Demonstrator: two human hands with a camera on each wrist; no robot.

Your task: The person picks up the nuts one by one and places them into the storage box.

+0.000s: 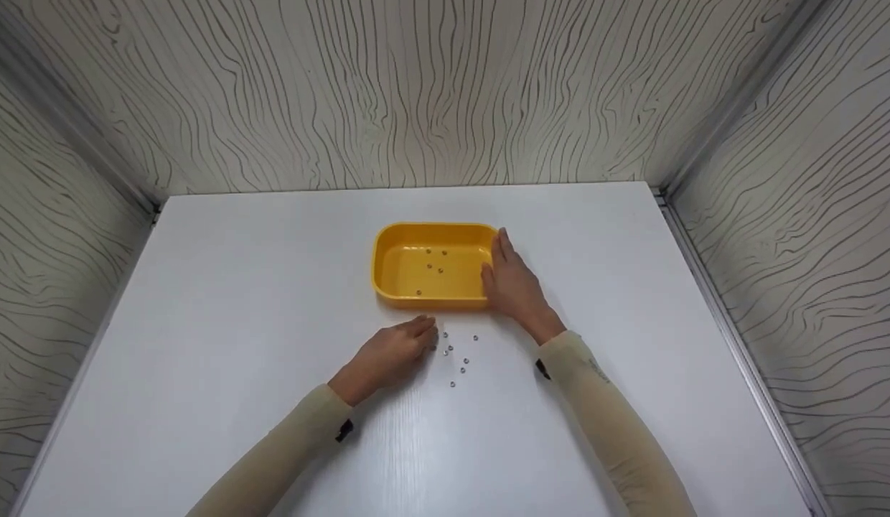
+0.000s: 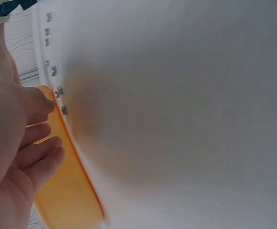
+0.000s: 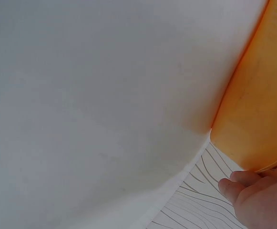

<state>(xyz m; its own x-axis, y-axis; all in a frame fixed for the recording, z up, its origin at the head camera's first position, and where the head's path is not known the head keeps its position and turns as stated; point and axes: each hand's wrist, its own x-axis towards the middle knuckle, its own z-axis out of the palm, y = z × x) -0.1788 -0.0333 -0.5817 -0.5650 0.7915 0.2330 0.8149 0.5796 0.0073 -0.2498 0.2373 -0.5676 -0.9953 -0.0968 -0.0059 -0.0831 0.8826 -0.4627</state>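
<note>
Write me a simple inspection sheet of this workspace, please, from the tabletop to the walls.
Surface: white tabletop, flat.
Job's things: yellow tray with five small metallic pieces inside; several loose pieces on the tabletop, on the person's side of it.
Clutter: nothing seen.
Left hand: beside the loose pieces; whether it pinches one, I cannot tell.
Right hand: grips the tray's right end.
Cables: nothing seen.
Surroundings: pale panels with dark wavy lines at the back and both sides; grey strips along the corners.
</note>
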